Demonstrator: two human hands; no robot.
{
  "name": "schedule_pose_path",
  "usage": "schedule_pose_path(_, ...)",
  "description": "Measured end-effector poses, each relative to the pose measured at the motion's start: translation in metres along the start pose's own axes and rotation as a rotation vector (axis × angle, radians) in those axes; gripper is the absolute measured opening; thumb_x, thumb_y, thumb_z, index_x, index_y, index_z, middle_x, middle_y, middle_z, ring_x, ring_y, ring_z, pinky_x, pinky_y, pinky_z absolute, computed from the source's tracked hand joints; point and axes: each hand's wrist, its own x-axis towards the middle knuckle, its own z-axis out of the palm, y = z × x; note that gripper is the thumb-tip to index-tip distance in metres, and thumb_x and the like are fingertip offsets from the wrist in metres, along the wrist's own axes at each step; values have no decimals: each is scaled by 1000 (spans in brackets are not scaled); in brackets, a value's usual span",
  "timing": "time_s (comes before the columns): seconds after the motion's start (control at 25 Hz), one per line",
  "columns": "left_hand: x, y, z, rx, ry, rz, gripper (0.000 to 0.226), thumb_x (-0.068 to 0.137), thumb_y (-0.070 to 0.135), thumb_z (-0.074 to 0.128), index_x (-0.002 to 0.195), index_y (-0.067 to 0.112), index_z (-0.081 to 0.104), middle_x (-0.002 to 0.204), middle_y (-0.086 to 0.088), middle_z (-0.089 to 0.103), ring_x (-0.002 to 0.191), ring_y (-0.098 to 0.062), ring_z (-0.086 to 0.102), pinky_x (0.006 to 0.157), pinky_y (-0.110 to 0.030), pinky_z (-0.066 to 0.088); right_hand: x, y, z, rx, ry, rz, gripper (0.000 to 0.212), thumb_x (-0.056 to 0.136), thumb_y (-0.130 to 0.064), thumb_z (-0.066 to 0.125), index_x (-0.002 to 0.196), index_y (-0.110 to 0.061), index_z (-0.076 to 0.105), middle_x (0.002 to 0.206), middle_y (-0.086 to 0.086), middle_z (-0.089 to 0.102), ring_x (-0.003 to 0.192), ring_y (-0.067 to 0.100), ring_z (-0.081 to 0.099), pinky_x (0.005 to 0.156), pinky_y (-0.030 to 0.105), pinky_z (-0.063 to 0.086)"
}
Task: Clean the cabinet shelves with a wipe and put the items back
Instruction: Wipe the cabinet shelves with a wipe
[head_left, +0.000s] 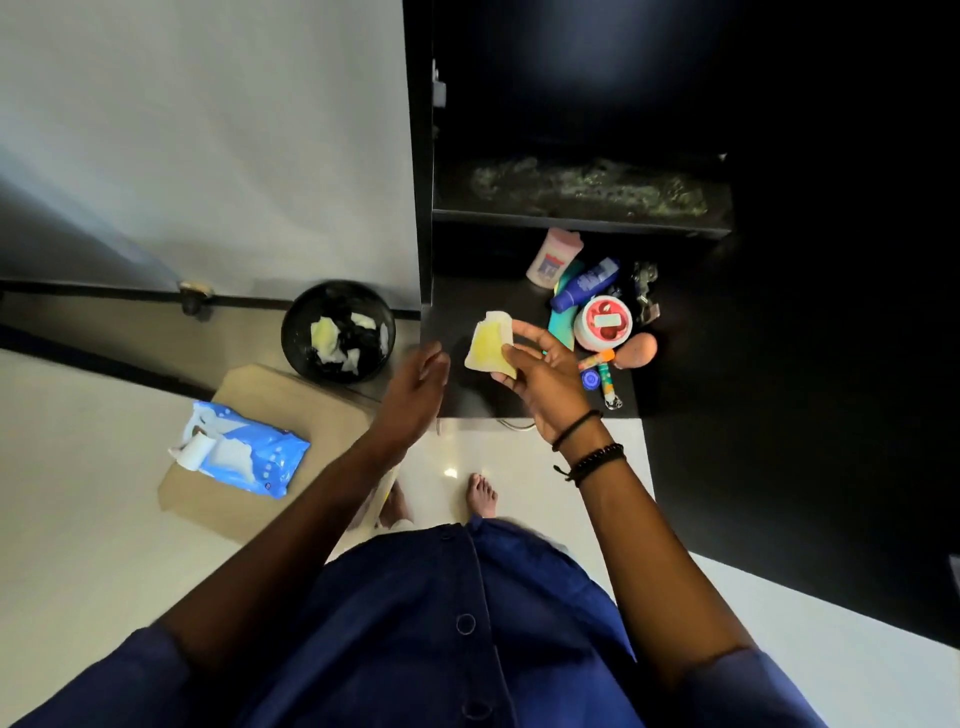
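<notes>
- Bottom centre: bare feet (481, 494) stand on the white floor (467, 441).
- Centre: the right hand (545, 387) has its fingers pinching a yellow-stained wipe (488, 345) above the lower cabinet shelf (467, 296). The left hand (415, 387) is just beside it, fingers relaxed and holding nothing.
- Lower left: a blue wipes pack (254, 457) lies on a tan surface (311, 395).
- Behind it: a black bin (292, 322) holds used wipes.
- Right part of the lower shelf: a red-lidded jar (605, 322) and a blue bottle (584, 286) sit clustered.
- Farther up: the upper shelf (582, 189) shows pale streaks.

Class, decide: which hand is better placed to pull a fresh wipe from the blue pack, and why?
Left, probably. The left hand is empty and open, and the wipe pack lies on its side; the right hand holds the yellowed wipe.
</notes>
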Motion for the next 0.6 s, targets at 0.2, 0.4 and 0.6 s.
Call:
schedule_pose_path(0.2,-12,82,13,-242,-5,121,34,93,25,60,125,17,54,101,5,70,88,-12,71,79,-30,58,-18,-60,1,104,12,-158,25,95,-4,51,118,-10,57,108,10,67,93,18,66,67,22,56)
schedule_pose_path(0.4,-9,135,24,-277,19,244,32,90,11,64,121,16,58,95,4,71,81,-11,72,74,-27,58,-14,-113,-7,-39,113,-362,23,91,0,55,111,-10,64,110,11,69,91,21,69,61,22,56)
schedule_pose_path(0.6,2,161,35,-337,-47,238,29,97,8,52,125,16,55,104,2,69,89,-9,70,75,-22,58,2,-135,-13,-350,153,-486,23,85,-1,62,104,-10,71,105,4,69,97,23,68,88,37,56)
